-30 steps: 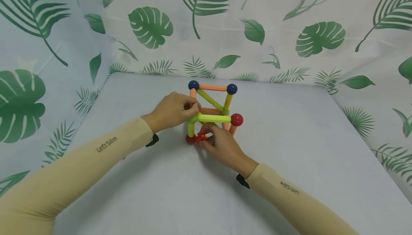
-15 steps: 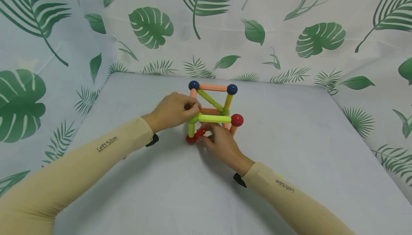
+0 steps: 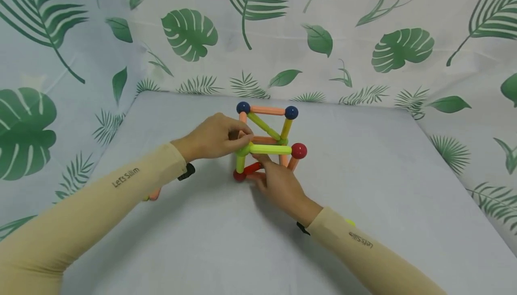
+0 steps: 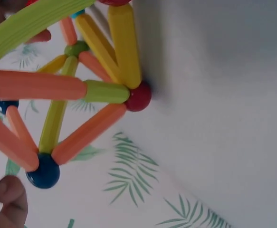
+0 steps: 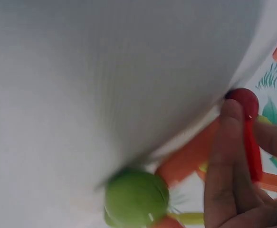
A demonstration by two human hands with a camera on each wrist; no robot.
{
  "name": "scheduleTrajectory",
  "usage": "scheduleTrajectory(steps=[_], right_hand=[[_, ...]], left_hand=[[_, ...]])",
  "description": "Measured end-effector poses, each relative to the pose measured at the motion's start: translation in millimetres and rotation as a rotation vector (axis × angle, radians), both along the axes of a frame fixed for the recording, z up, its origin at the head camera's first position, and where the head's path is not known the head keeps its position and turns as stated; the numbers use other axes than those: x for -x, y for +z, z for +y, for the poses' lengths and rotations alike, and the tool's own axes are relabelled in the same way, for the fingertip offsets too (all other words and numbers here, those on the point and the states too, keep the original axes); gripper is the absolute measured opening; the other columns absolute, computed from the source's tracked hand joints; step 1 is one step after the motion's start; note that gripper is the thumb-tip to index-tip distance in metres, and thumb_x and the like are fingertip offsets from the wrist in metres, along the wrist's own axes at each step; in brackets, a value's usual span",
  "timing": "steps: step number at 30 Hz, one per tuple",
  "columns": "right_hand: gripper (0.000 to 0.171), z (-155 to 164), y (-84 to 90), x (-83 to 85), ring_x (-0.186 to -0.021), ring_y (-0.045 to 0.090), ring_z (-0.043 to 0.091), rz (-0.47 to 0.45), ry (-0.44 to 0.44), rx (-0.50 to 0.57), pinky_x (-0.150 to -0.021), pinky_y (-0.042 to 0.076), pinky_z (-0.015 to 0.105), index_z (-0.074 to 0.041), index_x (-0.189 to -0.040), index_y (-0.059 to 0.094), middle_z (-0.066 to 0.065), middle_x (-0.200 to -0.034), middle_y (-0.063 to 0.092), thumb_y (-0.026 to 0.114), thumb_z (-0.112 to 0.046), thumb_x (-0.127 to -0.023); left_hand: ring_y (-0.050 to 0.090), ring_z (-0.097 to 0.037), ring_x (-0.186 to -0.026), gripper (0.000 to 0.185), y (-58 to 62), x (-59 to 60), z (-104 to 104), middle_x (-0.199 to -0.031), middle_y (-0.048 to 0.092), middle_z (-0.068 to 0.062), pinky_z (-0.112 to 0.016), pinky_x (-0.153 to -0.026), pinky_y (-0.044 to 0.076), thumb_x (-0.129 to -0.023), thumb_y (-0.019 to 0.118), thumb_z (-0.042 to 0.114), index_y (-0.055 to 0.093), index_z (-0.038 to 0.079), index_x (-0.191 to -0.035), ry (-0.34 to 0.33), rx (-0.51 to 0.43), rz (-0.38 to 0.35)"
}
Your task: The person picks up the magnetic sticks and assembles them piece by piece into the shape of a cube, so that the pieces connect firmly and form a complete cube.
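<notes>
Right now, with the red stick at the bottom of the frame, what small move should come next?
Probably ease the free end of the red stick down to the table: the right hand pinches it, one end sits at the red ball, and the left hand holds the frame.

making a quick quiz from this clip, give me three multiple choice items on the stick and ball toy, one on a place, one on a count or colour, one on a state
1. Where does the right hand work?
A. top of the structure
B. its near bottom edge
C. away from it

2. What colour are the two balls at the top far edge?
A. dark blue
B. yellow
C. white

3. What is the right hand doing with the red stick?
A. pinching it
B. nothing, it lies untouched
C. holding it high in the air

Answers:
1 B, the hand sits low by the red ball on the table.
2 A, both top balls are dark blue.
3 A, fingers close on the stick, low by the table, in the right wrist view.
</notes>
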State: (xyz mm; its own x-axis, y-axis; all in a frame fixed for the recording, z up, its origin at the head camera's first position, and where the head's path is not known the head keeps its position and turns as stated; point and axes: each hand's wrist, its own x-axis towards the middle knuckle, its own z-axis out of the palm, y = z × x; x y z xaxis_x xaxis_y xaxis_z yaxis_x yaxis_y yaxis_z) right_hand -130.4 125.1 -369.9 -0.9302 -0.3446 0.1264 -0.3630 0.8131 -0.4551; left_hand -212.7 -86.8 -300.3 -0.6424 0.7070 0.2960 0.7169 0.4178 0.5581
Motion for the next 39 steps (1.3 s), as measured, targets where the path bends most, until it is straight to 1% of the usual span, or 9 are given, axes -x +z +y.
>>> scheduleTrajectory(steps=[4,6,9,12,16,20,26,32,39], right_hand=[[0.063,5.0,12.0,-11.9,-0.037,0.035,0.01,0.095,0.02,-0.215,-0.04,0.03,0.022,-0.01,-0.147,0.05,-0.003,-0.05,0.04,0.077,-0.021,-0.091],[0.047,6.3,20.1,-19.6,-0.037,0.034,0.009,0.141,0.024,-0.298,-0.039,0.029,0.021,-0.009,-0.131,0.064,-0.005,-0.049,0.039,0.078,-0.024,-0.089],[0.026,4.7,30.0,-29.5,-0.042,0.047,0.009,0.173,0.079,-0.364,-0.041,0.036,0.021,-0.011,-0.102,0.075,-0.006,-0.055,0.055,0.082,-0.03,-0.086],[0.022,-3.3,31.8,-35.7,-0.065,0.064,0.009,0.106,0.27,-0.385,-0.055,0.05,0.024,-0.014,-0.098,0.078,-0.006,-0.08,0.071,0.082,-0.032,-0.086],[0.044,-21.9,21.2,-40.8,-0.112,0.064,0.017,-0.044,0.526,-0.444,-0.093,0.052,0.033,-0.015,-0.125,0.07,0.002,-0.125,0.067,0.08,-0.038,-0.089],[0.068,-45.0,8.4,-42.9,-0.14,0.045,0.025,-0.068,0.616,-0.508,-0.111,0.039,0.04,-0.016,-0.143,0.057,0.006,-0.152,0.048,0.073,-0.055,-0.089],[0.08,-81.6,1.1,-35.9,-0.147,0.034,0.027,-0.04,0.681,-0.543,-0.115,0.032,0.04,-0.017,-0.152,0.044,0.006,-0.161,0.035,0.062,-0.065,-0.091],[0.074,-117.8,0.7,-18.4,-0.146,0.034,0.021,-0.009,0.707,-0.51,-0.112,0.036,0.036,-0.017,-0.155,0.04,0.004,-0.161,0.035,0.059,-0.058,-0.097],[0.069,-153.0,-2.7,-6.0,-0.149,0.028,0.021,0.04,0.709,-0.527,-0.115,0.03,0.03,-0.019,-0.161,0.03,0.003,-0.167,0.019,0.053,-0.048,-0.103]], left_hand=[[0.051,-0.015,-0.057,0.013,7.8,4.9,-4.9,-0.062,0.056,0.003,-0.032,-0.055,0.04,-0.098,0.069,0.027,0.078,0.019,-0.099,-0.063,0.015,-0.165],[0.054,-0.018,-0.059,0.013,11.6,7.5,-7.8,-0.066,0.061,0.001,-0.033,-0.057,0.042,-0.098,0.069,0.03,0.078,0.02,-0.101,-0.086,0.034,-0.261],[0.057,-0.022,-0.062,0.016,17.0,12.4,-11.5,-0.07,0.065,-0.003,-0.034,-0.058,0.042,-0.096,0.071,0.032,0.078,0.022,-0.105,-0.111,0.053,-0.379],[0.056,-0.024,-0.064,0.017,21.1,17.1,-14.1,-0.069,0.063,-0.007,-0.033,-0.058,0.039,-0.095,0.073,0.034,0.08,0.023,-0.107,-0.13,0.07,-0.439],[0.055,-0.024,-0.066,0.019,21.3,21.7,-14.8,-0.07,0.062,-0.008,-0.032,-0.06,0.039,-0.094,0.074,0.034,0.081,0.022,-0.107,-0.139,0.085,-0.477],[0.055,-0.023,-0.067,0.02,18.8,24.1,-12.9,-0.072,0.064,-0.006,-0.033,-0.063,0.04,-0.095,0.073,0.033,0.081,0.021,-0.108,-0.147,0.091,-0.498],[0.055,-0.023,-0.067,0.02,16.6,24.9,-12.1,-0.072,0.064,-0.005,-0.034,-0.064,0.042,-0.096,0.072,0.031,0.081,0.02,-0.111,-0.156,0.106,-0.489],[0.055,-0.022,-0.067,0.019,15.4,24.8,-12.9,-0.071,0.063,-0.005,-0.034,-0.063,0.042,-0.097,0.071,0.031,0.081,0.021,-0.11,-0.15,0.096,-0.483],[0.053,-0.021,-0.067,0.019,14.3,23.2,-13.3,-0.07,0.061,-0.005,-0.033,-0.061,0.04,-0.098,0.07,0.032,0.081,0.022,-0.109,-0.142,0.091,-0.485]])
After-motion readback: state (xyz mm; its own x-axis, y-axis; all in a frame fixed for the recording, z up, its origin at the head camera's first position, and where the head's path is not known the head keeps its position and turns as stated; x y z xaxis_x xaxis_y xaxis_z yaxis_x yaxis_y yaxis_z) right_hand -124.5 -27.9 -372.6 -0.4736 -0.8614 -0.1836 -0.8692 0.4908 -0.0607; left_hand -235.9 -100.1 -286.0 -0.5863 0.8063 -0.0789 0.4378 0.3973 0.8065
